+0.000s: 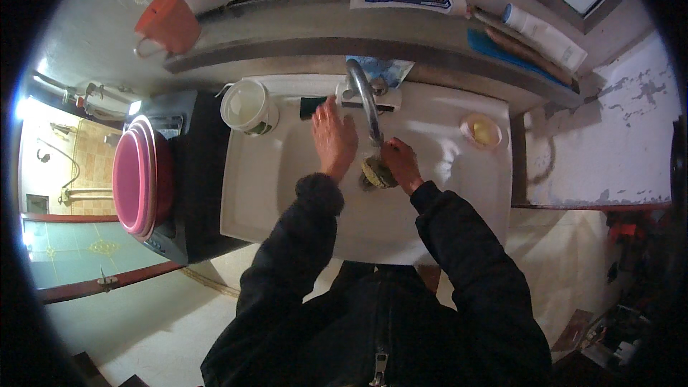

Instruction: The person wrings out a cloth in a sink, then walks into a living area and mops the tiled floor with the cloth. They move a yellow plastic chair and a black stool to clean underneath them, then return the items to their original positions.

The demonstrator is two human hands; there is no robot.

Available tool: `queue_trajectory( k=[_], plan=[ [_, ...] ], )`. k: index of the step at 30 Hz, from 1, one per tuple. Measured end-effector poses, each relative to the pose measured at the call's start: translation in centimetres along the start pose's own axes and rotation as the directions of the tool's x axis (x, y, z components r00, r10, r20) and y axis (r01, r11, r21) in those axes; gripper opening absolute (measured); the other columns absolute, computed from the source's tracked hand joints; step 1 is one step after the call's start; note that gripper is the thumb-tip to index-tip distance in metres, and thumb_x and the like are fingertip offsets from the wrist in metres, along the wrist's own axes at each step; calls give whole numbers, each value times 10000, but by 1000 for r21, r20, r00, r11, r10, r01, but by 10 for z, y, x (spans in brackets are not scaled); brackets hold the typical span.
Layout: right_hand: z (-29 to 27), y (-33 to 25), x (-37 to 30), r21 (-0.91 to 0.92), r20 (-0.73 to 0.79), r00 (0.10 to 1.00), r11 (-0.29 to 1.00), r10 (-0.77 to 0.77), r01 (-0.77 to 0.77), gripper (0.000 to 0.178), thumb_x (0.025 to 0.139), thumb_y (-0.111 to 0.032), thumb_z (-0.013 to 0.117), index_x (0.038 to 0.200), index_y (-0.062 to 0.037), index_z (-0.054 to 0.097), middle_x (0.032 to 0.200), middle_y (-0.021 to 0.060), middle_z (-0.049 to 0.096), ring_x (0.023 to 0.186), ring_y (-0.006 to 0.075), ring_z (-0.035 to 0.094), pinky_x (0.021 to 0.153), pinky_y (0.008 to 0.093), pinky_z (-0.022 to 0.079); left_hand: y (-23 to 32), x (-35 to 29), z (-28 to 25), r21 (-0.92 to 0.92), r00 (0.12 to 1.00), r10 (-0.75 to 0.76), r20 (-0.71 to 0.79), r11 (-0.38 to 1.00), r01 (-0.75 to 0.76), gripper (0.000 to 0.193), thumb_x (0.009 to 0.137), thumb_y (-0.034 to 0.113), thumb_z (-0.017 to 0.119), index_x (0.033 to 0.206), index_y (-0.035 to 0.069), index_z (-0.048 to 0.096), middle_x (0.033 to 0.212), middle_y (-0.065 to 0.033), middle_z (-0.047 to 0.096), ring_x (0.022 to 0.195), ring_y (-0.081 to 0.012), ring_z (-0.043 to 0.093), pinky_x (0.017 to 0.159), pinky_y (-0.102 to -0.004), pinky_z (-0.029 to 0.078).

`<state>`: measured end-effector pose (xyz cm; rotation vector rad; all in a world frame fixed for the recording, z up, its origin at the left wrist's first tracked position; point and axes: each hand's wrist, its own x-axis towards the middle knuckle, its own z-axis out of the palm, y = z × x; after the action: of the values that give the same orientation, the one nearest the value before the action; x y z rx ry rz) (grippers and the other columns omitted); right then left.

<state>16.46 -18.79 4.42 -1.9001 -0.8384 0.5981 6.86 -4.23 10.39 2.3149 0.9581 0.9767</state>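
Head view, and here's the right hand [401, 160] just below the faucet [366, 104], fingers closed around a yellowish scrubber [375, 173]! That scrubber sits low over the middle of the white sink [261, 197], right under the spout; whether it touches the basin, I cannot tell.

Over to the left hand [335, 140]: nothing gripped there, palm down, fingers stretched toward the back rim. Its fingertips are right by a dark green pad [309, 108], beside the faucet's base; contact between them is hard to call.

Around the sink, a white bucket [247, 107] stands in the back left corner, and over on the right there's a pale dish [470, 131] with yellow soap [486, 133] in it. Up on the shelf [287, 25], an orange cup [168, 25] at the left, a toothpaste tube [405, 2] further along, a white bottle [548, 36] at the right. Far left, pink basins [129, 175], nested and tilted, against a black appliance [208, 165].
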Motion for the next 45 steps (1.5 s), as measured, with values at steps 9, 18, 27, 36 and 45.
queue_trajectory(
  k=[9, 18, 27, 36, 45],
  plan=[
    [-4, 48, -9, 610, 90, 993, 784, 75, -115, 433, 942, -411, 566, 1267, -127, 530, 1171, 22, 601, 1080, 132, 584, 916, 324, 483, 22, 4, -4, -188, 968, 111, 223, 980, -69, 458, 746, -76, 525, 1193, 6, 472, 1082, -235, 516, 1015, -431, 495, 858, -489, 432],
    [-2, -41, -17, 834, 311, 870, 329, 383, -443, 380, 928, -419, 523, 1069, -90, 652, 1002, 27, 665, 940, 180, 631, 802, 344, 505, 40, -60, -12, -734, 815, -268, 513, 354, 579, 466, 877, 224, 676, 1257, 44, 475, 1151, -110, 563, 1028, -221, 566, 817, -373, 489],
    [18, -36, -23, 217, -318, 948, 974, 11, 62, 262, 919, -253, 567, 819, -21, 499, 727, 104, 524, 684, 214, 489, 637, 352, 432, 33, -75, 9, -556, 582, -614, 533, 264, 788, 365, 920, 376, 568, 940, 18, 635, 788, -49, 618, 683, -154, 580, 599, -324, 471],
    [-14, -45, -27, 69, -194, 956, 969, -218, 235, 235, 913, -192, 534, 799, -14, 432, 666, 136, 506, 586, 243, 467, 612, 358, 442, 11, -81, 32, -440, 555, -507, 660, 337, 832, 355, 948, 289, 432, 914, -18, 607, 906, -109, 646, 782, -232, 590, 689, -379, 474],
    [-32, -45, -43, 80, -272, 906, 931, -324, 357, 194, 900, -214, 571, 874, -24, 544, 788, 143, 583, 691, 303, 582, 670, 382, 476, 75, -79, -15, -444, 420, -148, 895, -215, 870, 425, 975, 454, 442, 1152, 97, 588, 1098, -66, 636, 988, -219, 624, 830, -378, 517]
  ],
)
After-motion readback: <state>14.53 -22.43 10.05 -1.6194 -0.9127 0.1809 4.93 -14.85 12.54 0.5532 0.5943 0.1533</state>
